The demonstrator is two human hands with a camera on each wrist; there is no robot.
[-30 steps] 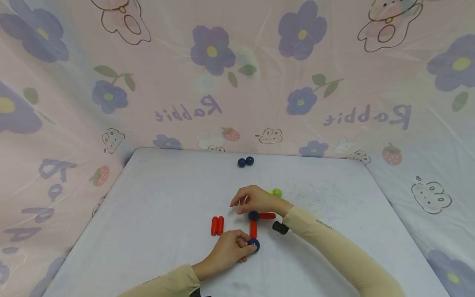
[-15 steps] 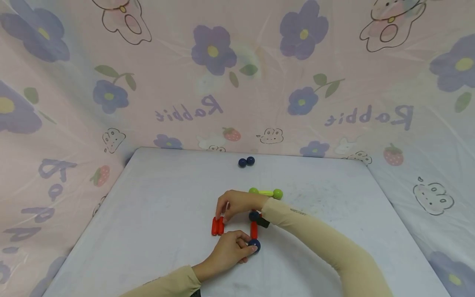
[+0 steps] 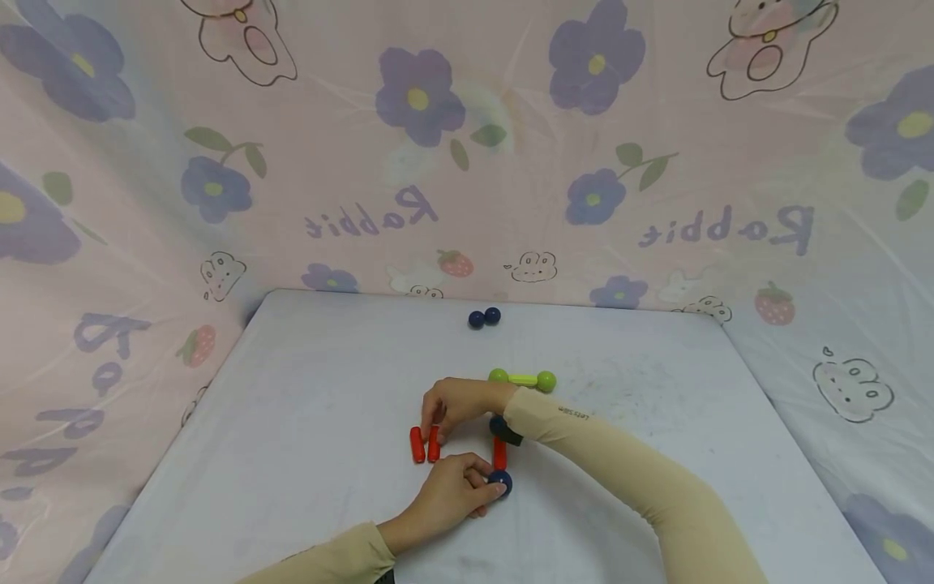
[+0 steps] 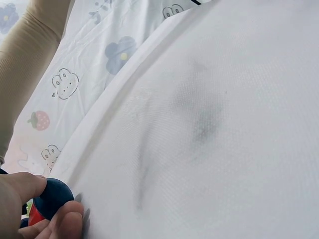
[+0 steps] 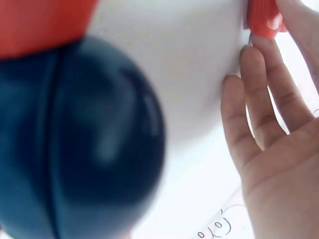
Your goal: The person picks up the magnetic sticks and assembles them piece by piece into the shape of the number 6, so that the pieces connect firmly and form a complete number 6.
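Observation:
My left hand [image 3: 454, 487] pinches a dark blue ball [image 3: 501, 484] at the near end of a red rod [image 3: 499, 454]; the left wrist view shows thumb and fingers on this ball [image 4: 53, 199]. At the rod's far end is a second dark blue ball [image 3: 498, 427], partly covered by my right wrist. Two loose red rods lie left of it. My right hand [image 3: 458, 401] has its thumb and index finger around the right-hand loose rod [image 3: 434, 445]. A narrow gap separates that rod from the left-hand one [image 3: 417, 445]. Dark blue ball [image 5: 99, 139] fills much of the right wrist view.
Beyond my right wrist lies a lime-green rod with a green ball [image 3: 546, 381] at each end. Two dark blue balls [image 3: 485, 318] sit together near the back edge of the white table [image 3: 328, 389]. Patterned cloth [image 3: 496, 178] hangs behind and at the sides.
My right hand has moved left and down from above the joined pieces to the loose red rods. The left-hand rod has shifted slightly left, away from the other. My left hand stays put.

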